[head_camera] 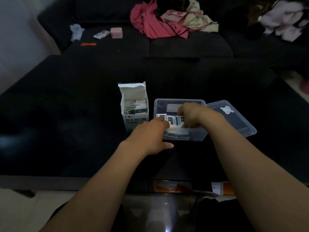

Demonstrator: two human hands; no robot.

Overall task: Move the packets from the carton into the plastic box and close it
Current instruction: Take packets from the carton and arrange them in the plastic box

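both hands over the clear plastic box on the dark counter. right hand fingers curled, pinching packets inside the box. left hand at the box's near-left corner, grip unclear. lid off, right of the box. carton open on the left, packets inside.

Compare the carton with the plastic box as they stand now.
The carton is white, opaque card, tall and upright with printed text; the plastic box is clear, low and wide. The carton's flap stands up, attached; the plastic box's lid lies beside it. The right hand reaches into the plastic box, not the carton. Both hold packets.
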